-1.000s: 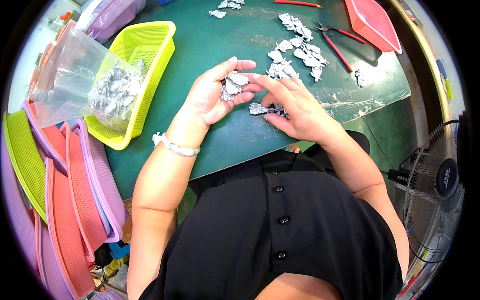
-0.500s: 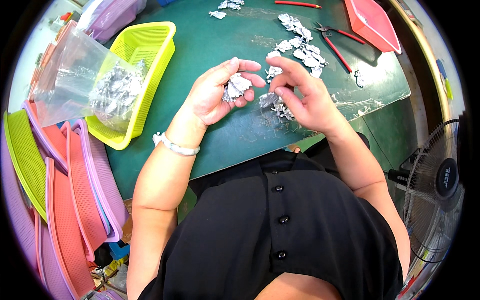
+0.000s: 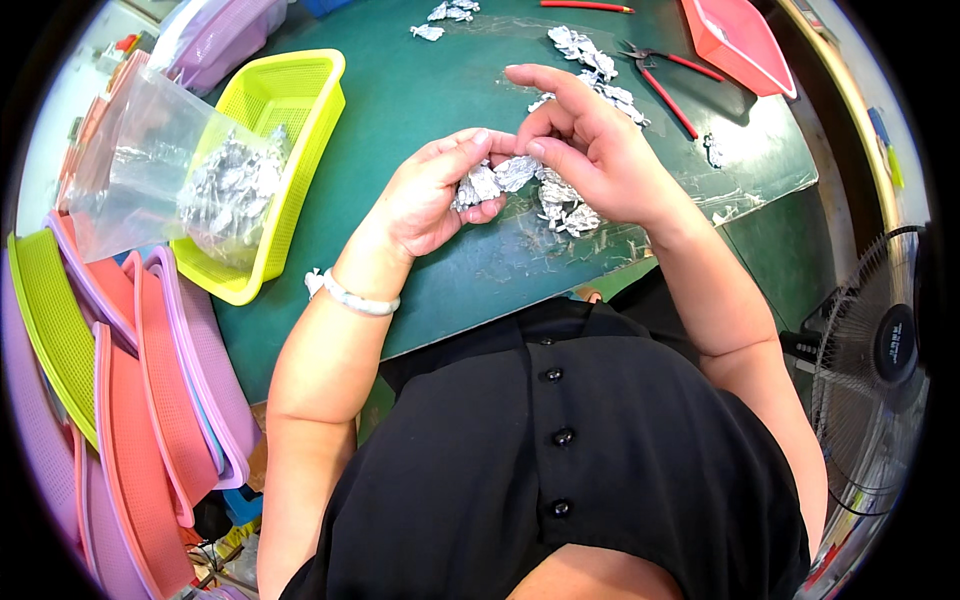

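Observation:
My left hand point(image 3: 428, 190) is closed around several small silver-grey metal pieces point(image 3: 478, 187), thin and ragged-edged. Between the thumb and fingers of my right hand point(image 3: 600, 160) is one more silver-grey piece point(image 3: 516, 173), brought against those in the left hand. Below my right hand a small pile of the same pieces point(image 3: 566, 208) lies near the table's front edge. Beyond it a row of such pieces point(image 3: 580, 48) stretches away, partly hidden by my right fingers. A bangle point(image 3: 362, 301) circles my left wrist.
On the green table point(image 3: 420, 290) stands a yellow-green basket point(image 3: 318, 150) with a clear bag point(image 3: 235, 195) of silver pieces. Red-handled pliers point(image 3: 668, 95) lie near a pink tray point(image 3: 740, 50). Stacked baskets point(image 3: 135, 440) crowd the left; a fan point(image 3: 870, 370) stands right.
My right hand has moved left to my left hand, bringing a silver-grey piece against those held there. More of the pile under my right hand now shows.

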### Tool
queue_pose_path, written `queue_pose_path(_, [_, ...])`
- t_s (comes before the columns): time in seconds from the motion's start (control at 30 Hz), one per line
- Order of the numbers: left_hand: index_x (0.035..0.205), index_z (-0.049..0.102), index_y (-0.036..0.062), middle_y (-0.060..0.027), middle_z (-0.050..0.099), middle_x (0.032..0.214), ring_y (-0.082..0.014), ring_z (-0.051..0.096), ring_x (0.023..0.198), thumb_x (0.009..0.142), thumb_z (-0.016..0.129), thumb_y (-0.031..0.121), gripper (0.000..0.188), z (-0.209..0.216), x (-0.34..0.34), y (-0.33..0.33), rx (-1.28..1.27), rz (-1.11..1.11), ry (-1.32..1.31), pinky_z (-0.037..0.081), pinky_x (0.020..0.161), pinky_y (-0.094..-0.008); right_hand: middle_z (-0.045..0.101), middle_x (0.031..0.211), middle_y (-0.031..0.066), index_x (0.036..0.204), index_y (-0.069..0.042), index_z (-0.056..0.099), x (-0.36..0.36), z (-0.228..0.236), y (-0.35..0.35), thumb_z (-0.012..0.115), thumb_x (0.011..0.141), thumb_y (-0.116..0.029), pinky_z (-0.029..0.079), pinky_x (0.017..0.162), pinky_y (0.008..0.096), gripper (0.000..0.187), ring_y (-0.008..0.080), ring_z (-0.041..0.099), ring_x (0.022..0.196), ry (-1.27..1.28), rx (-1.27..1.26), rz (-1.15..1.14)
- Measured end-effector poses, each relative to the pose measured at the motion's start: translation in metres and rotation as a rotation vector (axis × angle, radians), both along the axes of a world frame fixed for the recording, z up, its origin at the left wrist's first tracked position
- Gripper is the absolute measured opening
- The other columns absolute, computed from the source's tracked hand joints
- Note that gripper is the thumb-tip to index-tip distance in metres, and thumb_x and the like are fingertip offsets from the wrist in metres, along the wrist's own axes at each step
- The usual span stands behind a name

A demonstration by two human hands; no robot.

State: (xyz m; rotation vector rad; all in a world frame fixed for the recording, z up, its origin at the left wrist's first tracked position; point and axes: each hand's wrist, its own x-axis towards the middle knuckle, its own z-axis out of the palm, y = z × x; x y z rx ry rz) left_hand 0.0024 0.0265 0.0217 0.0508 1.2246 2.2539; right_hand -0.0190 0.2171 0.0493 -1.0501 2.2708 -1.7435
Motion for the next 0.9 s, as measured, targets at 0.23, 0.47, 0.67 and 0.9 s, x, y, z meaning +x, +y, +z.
queue_pose_path(0.23, [0.099, 0.058, 0.0008, -0.0046, 0.058, 0.083, -0.0124, 0.053, 0.064, 0.091, 0.046, 0.025, 0.028, -0.004, 0.000, -0.002, 0.052, -0.062, -0.008, 0.041, 0.052, -0.0211, 0.053, 0.079, 0.0030, 0.129, -0.003, 0.033, -0.009, -0.001, -0.002, 0.048, 0.083, 0.004, 0.039, 0.065, 0.0195, 0.049, 0.0063, 0.049, 0.072, -0.027, -0.007, 0.009])
queue_pose_path(0.47, [0.100, 0.053, -0.0027, -0.0105, 0.058, 0.081, -0.0155, 0.050, 0.056, 0.091, 0.045, 0.025, 0.030, 0.000, 0.003, 0.003, 0.015, 0.011, -0.053, 0.037, 0.047, -0.0227, 0.052, 0.079, 0.0024, 0.129, -0.004, 0.034, -0.014, -0.001, -0.005, 0.049, 0.083, 0.004, 0.040, 0.065, 0.0195, 0.049, 0.0062, 0.049, 0.073, 0.004, 0.013, 0.014])
queue_pose_path(0.67, [0.100, 0.053, -0.0030, -0.0120, 0.059, 0.084, -0.0153, 0.050, 0.058, 0.091, 0.046, 0.024, 0.029, -0.004, 0.001, 0.000, 0.054, -0.046, -0.039, 0.038, 0.048, -0.0231, 0.057, 0.072, 0.0050, 0.121, -0.004, 0.041, -0.019, -0.008, -0.012, 0.054, 0.079, 0.001, 0.045, 0.059, 0.0253, 0.044, 0.0128, 0.055, 0.063, 0.106, -0.059, 0.001])
queue_pose_path(0.9, [0.098, 0.056, -0.0001, -0.0077, 0.058, 0.082, -0.0184, 0.056, 0.064, 0.088, 0.050, 0.016, 0.020, -0.007, -0.001, -0.005, 0.189, -0.114, -0.082, 0.044, 0.052, -0.0245, 0.058, 0.073, 0.0064, 0.117, -0.006, 0.045, -0.017, -0.004, -0.019, 0.055, 0.076, 0.003, 0.046, 0.058, 0.0265, 0.043, 0.0165, 0.057, 0.061, 0.249, -0.040, -0.014])
